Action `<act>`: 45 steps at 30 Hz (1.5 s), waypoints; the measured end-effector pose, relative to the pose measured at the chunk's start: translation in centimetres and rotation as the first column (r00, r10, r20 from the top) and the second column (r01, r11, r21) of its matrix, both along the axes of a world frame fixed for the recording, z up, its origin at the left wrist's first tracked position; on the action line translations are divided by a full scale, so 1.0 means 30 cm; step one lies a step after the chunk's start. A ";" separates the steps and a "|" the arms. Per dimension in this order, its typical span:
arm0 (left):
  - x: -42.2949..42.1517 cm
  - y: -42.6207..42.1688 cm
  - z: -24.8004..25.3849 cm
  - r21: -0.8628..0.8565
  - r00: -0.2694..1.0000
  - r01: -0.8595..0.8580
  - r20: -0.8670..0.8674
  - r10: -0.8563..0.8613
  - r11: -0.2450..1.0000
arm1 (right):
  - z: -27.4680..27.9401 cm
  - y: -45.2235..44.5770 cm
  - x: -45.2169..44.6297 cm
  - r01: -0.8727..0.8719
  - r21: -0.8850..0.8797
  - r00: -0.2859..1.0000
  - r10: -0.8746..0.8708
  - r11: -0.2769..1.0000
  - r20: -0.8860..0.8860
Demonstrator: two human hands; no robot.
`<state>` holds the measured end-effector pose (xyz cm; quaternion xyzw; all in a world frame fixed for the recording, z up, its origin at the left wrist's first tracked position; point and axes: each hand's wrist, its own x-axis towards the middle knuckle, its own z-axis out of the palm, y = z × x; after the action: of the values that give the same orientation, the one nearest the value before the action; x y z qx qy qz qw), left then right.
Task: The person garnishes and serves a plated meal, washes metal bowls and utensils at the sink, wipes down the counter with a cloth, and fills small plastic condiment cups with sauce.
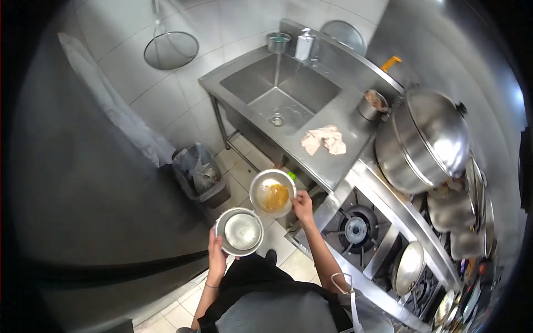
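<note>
My left hand (217, 247) is closed on the near side of a round metal bowl (241, 232), whose inside looks shiny; I cannot tell whether clear liquid lies in it. My right hand (301, 206) grips the right edge of a second metal bowl (257, 188), which has an orange-yellow substance (276, 197) in its bottom. Both bowls are in front of my body above the floor, almost rim to rim, the right one slightly farther away. The left hand's fingertips are mostly hidden by its bowl.
A steel sink (283, 100) is ahead, with a cloth (325, 140) on its counter. To the right stand a gas burner (356, 227), a large lidded pot (422, 141) and a pan (410, 267). A lined trash bin (201, 175) is at left, below a hanging strainer (171, 51).
</note>
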<state>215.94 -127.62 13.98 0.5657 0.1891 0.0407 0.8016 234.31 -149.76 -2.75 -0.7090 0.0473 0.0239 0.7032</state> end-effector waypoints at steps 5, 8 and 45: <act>0.010 0.088 -0.006 0.050 0.975 -0.219 -0.023 0.221 0.974 | -0.080 0.337 0.344 -0.153 -0.218 0.969 0.189 0.964 0.156; 0.031 0.116 -0.063 0.001 0.944 -0.328 -0.036 0.328 0.945 | 0.068 0.574 0.455 -0.106 -0.475 0.942 0.241 0.874 0.233; 1.051 0.433 0.015 0.012 0.904 -0.427 0.029 0.426 0.904 | 0.281 -0.096 1.402 0.530 -0.187 0.844 -0.494 0.827 0.210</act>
<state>247.48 -114.64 14.41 0.5174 0.2976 0.2239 0.7705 276.38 -152.62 5.69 -0.7487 0.1847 -0.2261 0.5951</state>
